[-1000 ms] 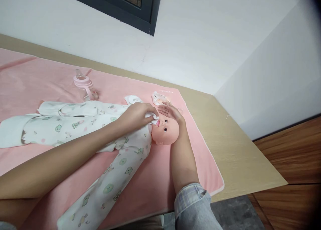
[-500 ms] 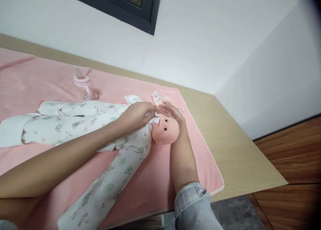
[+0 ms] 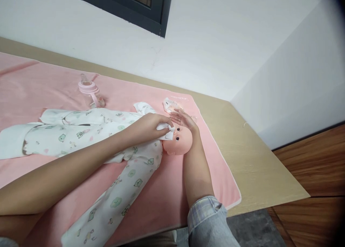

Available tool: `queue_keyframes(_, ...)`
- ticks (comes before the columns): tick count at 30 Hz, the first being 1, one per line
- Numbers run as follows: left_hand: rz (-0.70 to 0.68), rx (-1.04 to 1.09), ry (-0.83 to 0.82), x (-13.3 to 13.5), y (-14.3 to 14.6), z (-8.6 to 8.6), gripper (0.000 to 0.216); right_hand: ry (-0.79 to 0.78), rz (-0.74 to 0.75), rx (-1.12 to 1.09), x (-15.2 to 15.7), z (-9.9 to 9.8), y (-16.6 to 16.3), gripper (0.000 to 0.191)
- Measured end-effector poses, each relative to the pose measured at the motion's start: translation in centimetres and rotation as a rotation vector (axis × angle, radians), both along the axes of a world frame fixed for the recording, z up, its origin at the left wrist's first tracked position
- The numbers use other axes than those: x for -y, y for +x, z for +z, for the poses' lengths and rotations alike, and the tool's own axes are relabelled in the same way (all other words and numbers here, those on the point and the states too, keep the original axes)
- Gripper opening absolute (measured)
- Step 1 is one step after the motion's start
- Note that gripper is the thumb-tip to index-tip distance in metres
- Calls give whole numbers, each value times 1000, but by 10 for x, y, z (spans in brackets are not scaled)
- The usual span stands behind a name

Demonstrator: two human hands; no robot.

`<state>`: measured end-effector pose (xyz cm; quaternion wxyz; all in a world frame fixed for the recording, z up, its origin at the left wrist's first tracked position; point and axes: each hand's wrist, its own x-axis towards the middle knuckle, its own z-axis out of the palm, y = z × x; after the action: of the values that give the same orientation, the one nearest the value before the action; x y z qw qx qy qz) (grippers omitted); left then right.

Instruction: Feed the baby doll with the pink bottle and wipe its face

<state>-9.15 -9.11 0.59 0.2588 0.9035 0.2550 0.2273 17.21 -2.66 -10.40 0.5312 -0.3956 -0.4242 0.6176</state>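
A baby doll (image 3: 180, 141) in a white printed romper (image 3: 88, 132) lies on a pink towel (image 3: 188, 182), head to the right. My left hand (image 3: 147, 126) pinches a small white wipe (image 3: 167, 131) and presses it against the doll's mouth and cheek. My right hand (image 3: 184, 120) rests flat on the top of the doll's head, fingers stretched out, holding it steady.
A pink-capped baby bottle (image 3: 90, 92) lies on the towel behind the doll. A crumpled wipe packet (image 3: 171, 105) sits just beyond the doll's head. The wooden table (image 3: 258, 160) ends at the right, with wood floor below. A white wall and a dark window frame stand behind.
My left hand has slid the wipe slightly right, further over the doll's mouth and cheek. My right hand has stayed on the head.
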Motion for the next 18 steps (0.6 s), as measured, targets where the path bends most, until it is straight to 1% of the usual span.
queue_keyframes(9,18,16,46,-5,2,-5,25,-23,-27,21,5,6,-4,30)
queue_keyframes(14,66,46,61,-8,-2,-1,29,-14,-32,14,5,7,-3,33)
queue_keyframes(16,77,87,65,-14,-6,2,32,12,-27,16,8,14,1,33)
queue_keyframes(18,97,125,75,-24,-12,6,36,74,-24,31,14,28,6,31)
